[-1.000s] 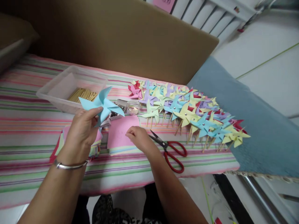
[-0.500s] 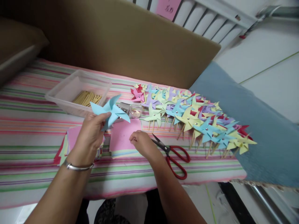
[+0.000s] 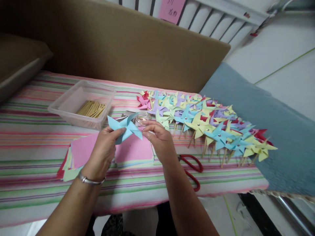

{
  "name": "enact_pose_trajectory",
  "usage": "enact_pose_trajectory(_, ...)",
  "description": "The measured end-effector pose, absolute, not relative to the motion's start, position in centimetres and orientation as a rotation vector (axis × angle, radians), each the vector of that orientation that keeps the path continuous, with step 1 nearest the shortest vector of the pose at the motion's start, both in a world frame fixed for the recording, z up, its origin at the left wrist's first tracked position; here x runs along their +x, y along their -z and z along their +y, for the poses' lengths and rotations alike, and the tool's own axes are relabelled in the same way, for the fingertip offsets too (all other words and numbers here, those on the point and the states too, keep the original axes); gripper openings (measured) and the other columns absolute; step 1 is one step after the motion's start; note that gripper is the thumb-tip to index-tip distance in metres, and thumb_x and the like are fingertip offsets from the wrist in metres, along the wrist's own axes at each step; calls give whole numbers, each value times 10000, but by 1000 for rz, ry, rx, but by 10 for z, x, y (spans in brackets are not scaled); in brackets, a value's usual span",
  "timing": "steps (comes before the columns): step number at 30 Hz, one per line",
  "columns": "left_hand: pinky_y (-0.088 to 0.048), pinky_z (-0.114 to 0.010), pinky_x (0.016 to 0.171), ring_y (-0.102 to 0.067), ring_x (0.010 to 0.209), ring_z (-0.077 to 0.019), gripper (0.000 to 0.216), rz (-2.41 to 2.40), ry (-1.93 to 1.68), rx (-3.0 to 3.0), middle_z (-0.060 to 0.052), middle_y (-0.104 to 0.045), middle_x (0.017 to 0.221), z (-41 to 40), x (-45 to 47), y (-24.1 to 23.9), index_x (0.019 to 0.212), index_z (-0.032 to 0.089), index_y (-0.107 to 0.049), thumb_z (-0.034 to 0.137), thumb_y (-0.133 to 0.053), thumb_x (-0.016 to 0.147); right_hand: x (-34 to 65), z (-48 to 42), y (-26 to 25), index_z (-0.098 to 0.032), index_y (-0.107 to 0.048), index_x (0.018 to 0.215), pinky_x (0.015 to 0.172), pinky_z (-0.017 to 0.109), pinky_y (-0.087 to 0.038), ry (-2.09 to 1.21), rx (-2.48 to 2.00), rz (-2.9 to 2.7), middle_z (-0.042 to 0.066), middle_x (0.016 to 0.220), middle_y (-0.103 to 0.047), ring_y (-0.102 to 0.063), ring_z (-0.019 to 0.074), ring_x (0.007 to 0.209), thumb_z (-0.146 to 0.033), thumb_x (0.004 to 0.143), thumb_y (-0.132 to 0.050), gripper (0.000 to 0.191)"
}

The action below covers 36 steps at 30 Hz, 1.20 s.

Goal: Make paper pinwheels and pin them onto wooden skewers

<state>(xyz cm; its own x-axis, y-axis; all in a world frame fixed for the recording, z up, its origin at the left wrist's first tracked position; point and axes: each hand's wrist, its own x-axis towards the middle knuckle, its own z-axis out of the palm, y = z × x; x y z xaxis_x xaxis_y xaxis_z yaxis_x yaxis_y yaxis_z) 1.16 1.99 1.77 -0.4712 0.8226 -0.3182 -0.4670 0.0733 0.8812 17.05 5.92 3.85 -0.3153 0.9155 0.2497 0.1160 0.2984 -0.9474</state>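
My left hand (image 3: 104,149) is closed on a light blue folded paper pinwheel (image 3: 125,127), holding it above the striped tabletop. My right hand (image 3: 159,140) is raised beside it, fingers pinched at the pinwheel's right side; what they hold is too small to name. Under both hands lie stacks of coloured paper squares, pink on top (image 3: 134,150). A small clear pot (image 3: 140,118) sits just behind the pinwheel. Red-handled scissors (image 3: 193,170) lie to the right, partly hidden by my right forearm.
A clear plastic tub (image 3: 73,104) with wooden sticks (image 3: 91,108) stands at the back left. A long row of finished pinwheels on sticks (image 3: 204,124) covers the right part of the striped cloth (image 3: 31,131). A brown board (image 3: 137,46) rises behind; a blue cushion (image 3: 270,124) lies on the right.
My right hand has lifted off the pink paper and come up to the blue pinwheel. My left hand has moved the pinwheel right, toward the middle.
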Motion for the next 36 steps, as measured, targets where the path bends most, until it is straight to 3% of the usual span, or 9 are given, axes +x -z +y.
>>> enact_pose_trajectory(3, -389, -227, 552, -520, 558, -108, 243, 1280, -1605, 432, 3, -646, 628, 20, 18, -11, 710, 133, -670, 216, -796, 519, 165, 55, -37, -223, -679, 728, 1099, 404, -272, -1126, -987, -1700, 44, 1350, -534, -452, 213, 1282, -193, 743, -650, 44)
enact_pose_trajectory(6, -403, -233, 598, -538, 593, -110, 248, 1252, -1604, 472, 0, -668, 676, 21, 23, -4, 760, 139, -695, 218, -789, 545, 161, 53, -33, -222, -689, 736, 1124, 409, -230, -1166, -1009, -1697, 42, 1433, -451, -361, 219, 1357, -197, 740, -654, 43)
enact_pose_trajectory(11, -419, -243, 639, -563, 630, -116, 240, 1239, -1593, 498, -10, -695, 715, 21, 30, -3, 751, 150, -718, 237, -806, 545, 156, 54, -30, -214, -694, 724, 1129, 409, -218, -1169, -1073, -1711, 42, 1426, -453, -312, 231, 1385, -195, 736, -655, 44)
enact_pose_trajectory(36, -434, -248, 633, -585, 610, -130, 185, 1225, -1553, 538, -20, -703, 687, 19, 29, -7, 717, 152, -727, 214, -792, 556, 157, 57, -25, -211, -679, 739, 1105, 398, -235, -1177, -1149, -1732, 83, 1352, -517, -377, 222, 1341, -215, 733, -640, 39)
